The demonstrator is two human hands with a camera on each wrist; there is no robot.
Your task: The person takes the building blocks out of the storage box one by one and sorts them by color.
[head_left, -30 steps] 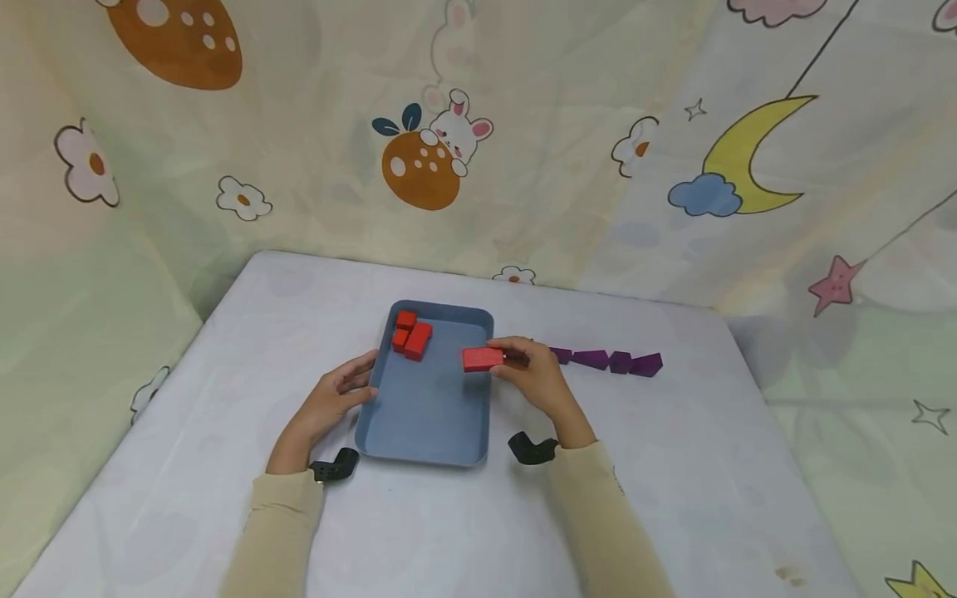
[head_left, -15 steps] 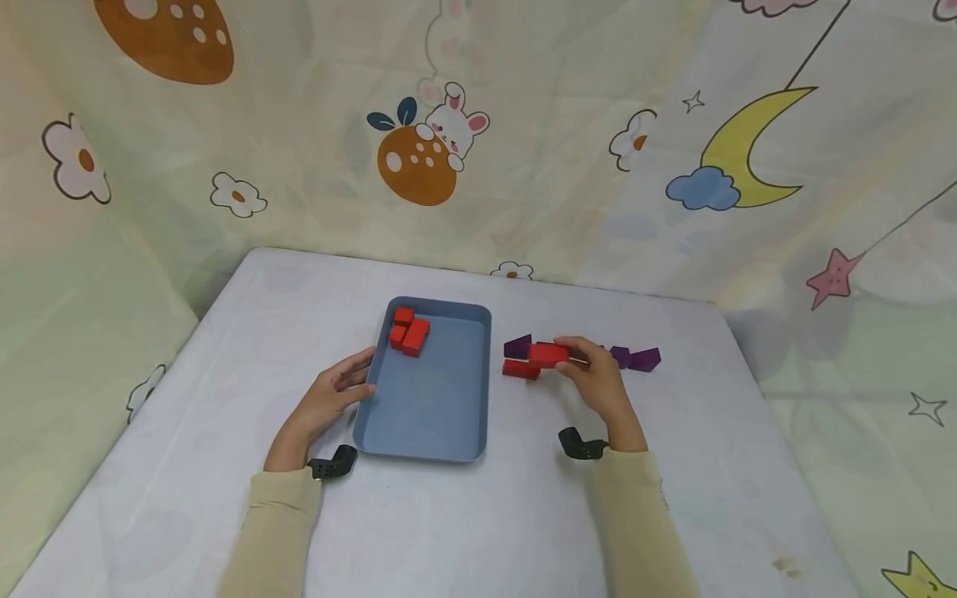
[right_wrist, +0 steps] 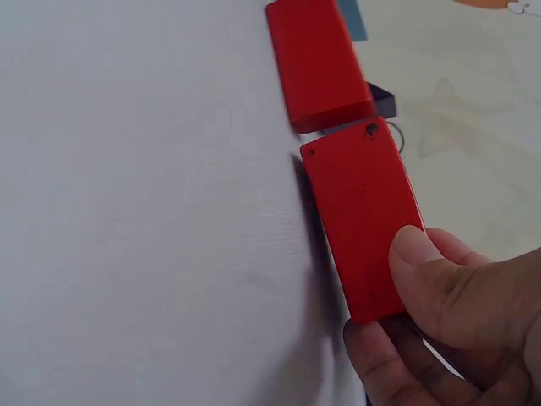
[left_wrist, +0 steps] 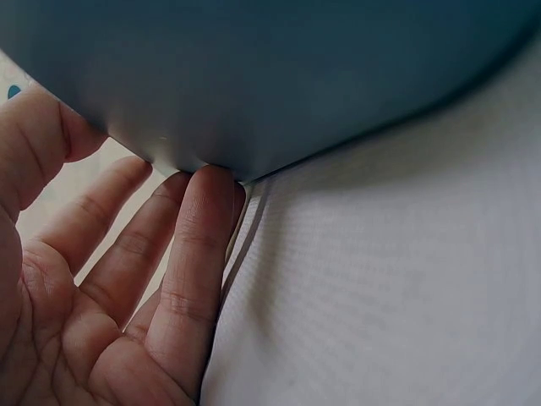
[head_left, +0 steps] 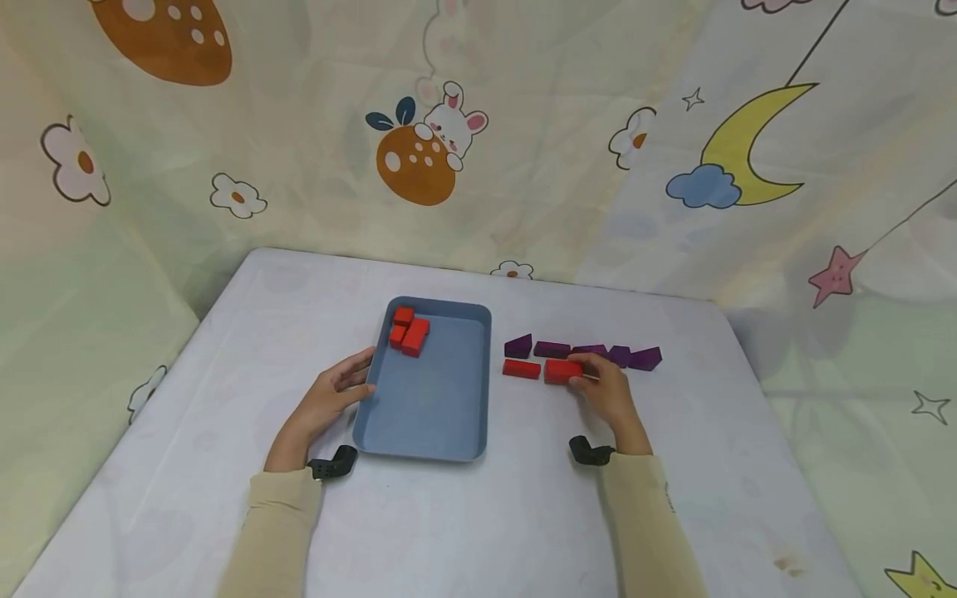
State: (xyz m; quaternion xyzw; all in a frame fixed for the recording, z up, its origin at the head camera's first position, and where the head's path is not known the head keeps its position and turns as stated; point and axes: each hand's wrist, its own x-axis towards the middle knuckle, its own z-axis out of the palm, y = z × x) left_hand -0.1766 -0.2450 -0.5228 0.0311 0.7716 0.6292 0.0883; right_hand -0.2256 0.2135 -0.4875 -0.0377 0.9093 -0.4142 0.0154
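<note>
My right hand (head_left: 609,397) pinches a red rectangular block (head_left: 561,371) by its right end, between thumb and fingers. In the right wrist view the thumb lies on the block's broad red face (right_wrist: 359,211). Just left of it, end to end, a second red block (head_left: 521,369) rests on the table. Behind both runs a row of purple blocks (head_left: 552,350) of differing shapes, partly covered by the right hand. My left hand (head_left: 325,407) touches the left side of a blue-grey tray (head_left: 426,415), its extended fingertips against the wall in the left wrist view.
Several red blocks (head_left: 415,337) sit together in the tray's far left corner. The table (head_left: 449,531) has a white cover. A patterned cloth (head_left: 561,183) hangs behind it and along the sides.
My right hand has carried the red block from over the tray's right edge rightward, then down to beside the second red block. The left hand stays at the tray.
</note>
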